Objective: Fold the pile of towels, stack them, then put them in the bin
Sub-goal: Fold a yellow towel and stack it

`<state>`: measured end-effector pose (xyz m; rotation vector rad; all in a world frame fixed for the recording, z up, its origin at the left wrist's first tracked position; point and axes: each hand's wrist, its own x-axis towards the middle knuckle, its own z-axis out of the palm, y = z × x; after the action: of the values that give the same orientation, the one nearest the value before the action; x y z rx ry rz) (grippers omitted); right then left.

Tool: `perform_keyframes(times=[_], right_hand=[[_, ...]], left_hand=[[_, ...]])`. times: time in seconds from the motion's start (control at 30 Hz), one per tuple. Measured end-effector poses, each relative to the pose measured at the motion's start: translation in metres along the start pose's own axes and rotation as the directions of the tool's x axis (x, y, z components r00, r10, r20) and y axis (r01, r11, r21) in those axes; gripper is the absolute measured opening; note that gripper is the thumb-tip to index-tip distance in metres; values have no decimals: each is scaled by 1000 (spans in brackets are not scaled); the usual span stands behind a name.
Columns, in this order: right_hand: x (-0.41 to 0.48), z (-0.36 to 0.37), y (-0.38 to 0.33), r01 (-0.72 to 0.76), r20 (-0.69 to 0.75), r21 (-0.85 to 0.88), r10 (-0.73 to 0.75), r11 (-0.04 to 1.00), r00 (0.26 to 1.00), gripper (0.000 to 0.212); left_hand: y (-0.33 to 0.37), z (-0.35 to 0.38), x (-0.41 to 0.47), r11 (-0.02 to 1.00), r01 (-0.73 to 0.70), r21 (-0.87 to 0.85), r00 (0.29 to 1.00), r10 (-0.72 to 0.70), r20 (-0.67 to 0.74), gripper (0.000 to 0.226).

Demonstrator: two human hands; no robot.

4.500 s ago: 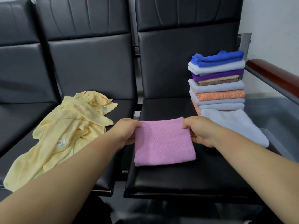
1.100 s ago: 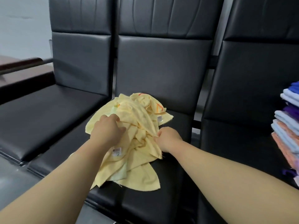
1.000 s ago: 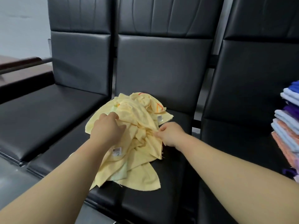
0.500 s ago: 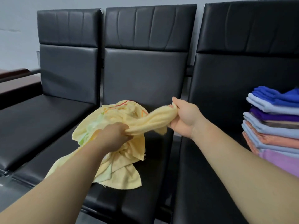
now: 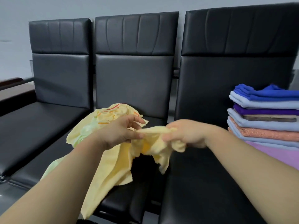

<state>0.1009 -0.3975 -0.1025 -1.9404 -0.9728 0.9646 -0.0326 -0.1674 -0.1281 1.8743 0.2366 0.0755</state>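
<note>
A crumpled pale yellow towel point(image 5: 155, 143) is held up in the air between two bare hands, above the gap between the middle and right seats of a row of chairs. The cloth is thin and soft, bunched into a twisted rope where it spans the two hands. Below them it hangs in loose, uneven folds, with a deeper yellow showing in the creases. One long flap drops down under the left forearm, towards the front edge of the middle seat point(image 5: 129, 199).

The left hand point(image 5: 119, 133) pinches the towel's upper edge between thumb and forefinger, its other fingers stretched out loosely. The right hand point(image 5: 187, 135) has its fingers curled tightly round a wad of the same towel.

Just behind the left hand, more rumpled yellow cloth point(image 5: 113, 113) with orange and pale green markings lies in a heap on the middle seat.

To the right of the right hand, on the right seat point(image 5: 202, 191), stands a neat stack of folded towels point(image 5: 262, 120): bright blue on top, then pale blue, purple, brown, pale blue, orange and more pale blue, with a pink one at the bottom.

The three chairs are black and padded. Far to the left of the hands is a dark wooden armrest point(image 5: 11, 81), and a pale grey wall point(image 5: 16, 21) lies behind.
</note>
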Motion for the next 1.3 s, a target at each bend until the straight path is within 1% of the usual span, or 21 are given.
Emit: perform_keyframes(times=[0.03,0.1,0.17,0.23,0.3,0.33,0.37,0.43,0.5,0.57,0.63,0.67,0.7,0.73,0.8,0.87,0.97,1.03,1.1,1.2,1.3], right_hand=[[-5,-6,-1,34,-13,224,-32,974,999,15],[-15,-18,-3,104,-75,576,-74,811,994,32],[-24,-24,-4,157,-131,754,-88,638,987,49],[-29,-29,-3,198,-194,848,-60,492,979,47],[-29,-33,0,243,-267,888,8,390,964,39],[-29,-37,3,267,-303,890,41,368,952,36],[-29,-40,5,290,-333,892,70,348,940,37],[-28,-52,10,340,-404,876,136,341,905,44],[-34,-73,20,385,-481,841,199,381,854,44],[-43,-92,34,382,-518,809,234,447,823,40],[-57,-99,54,232,-509,742,304,629,805,35],[-65,-96,63,82,-507,655,356,751,785,34],[-72,-92,76,-105,-515,508,400,855,759,35],[-81,-84,86,-262,-534,312,396,913,747,31],[-95,-63,104,-417,-551,-62,317,907,772,26],[-107,-37,119,-441,-508,-232,279,867,815,26],[-116,-12,143,-392,-419,-376,223,840,880,25],[-117,-6,152,-355,-319,-444,225,823,921,27],[-116,-2,158,-314,-244,-506,216,803,945,35],[-114,2,165,-269,-264,-541,142,797,954,29],[-112,5,168,-269,-308,-528,114,805,944,13]], left_hand=[[-5,1,0,997,24,74,1000,-25,13,41],[-13,5,-2,964,118,238,983,-147,109,41],[-23,12,-3,913,229,338,934,-304,186,45],[-28,22,-3,851,306,428,892,-413,182,52],[-29,29,-2,767,348,539,869,-480,123,42],[-27,35,-2,755,375,537,855,-506,114,33],[-27,40,0,780,406,477,847,-517,124,24],[-19,53,6,868,450,211,852,-488,190,18],[-2,78,19,903,412,-120,896,-378,235,21],[20,107,33,876,327,-353,936,-249,250,27],[37,135,43,864,243,-441,958,-144,247,37],[41,145,46,884,212,-415,965,-122,233,39],[41,155,49,926,192,-325,970,-128,208,45],[38,163,49,971,179,-161,973,-150,174,53],[24,175,45,973,137,185,969,-171,181,57],[11,187,38,917,46,396,950,-163,267,42],[-7,199,33,783,-142,605,920,-122,373,29],[-12,202,31,722,-213,658,912,-95,399,27],[-20,204,29,666,-267,696,896,-94,434,34],[-31,212,23,543,-336,770,904,-45,426,29],[-38,216,26,537,-318,781,925,-6,380,13]])
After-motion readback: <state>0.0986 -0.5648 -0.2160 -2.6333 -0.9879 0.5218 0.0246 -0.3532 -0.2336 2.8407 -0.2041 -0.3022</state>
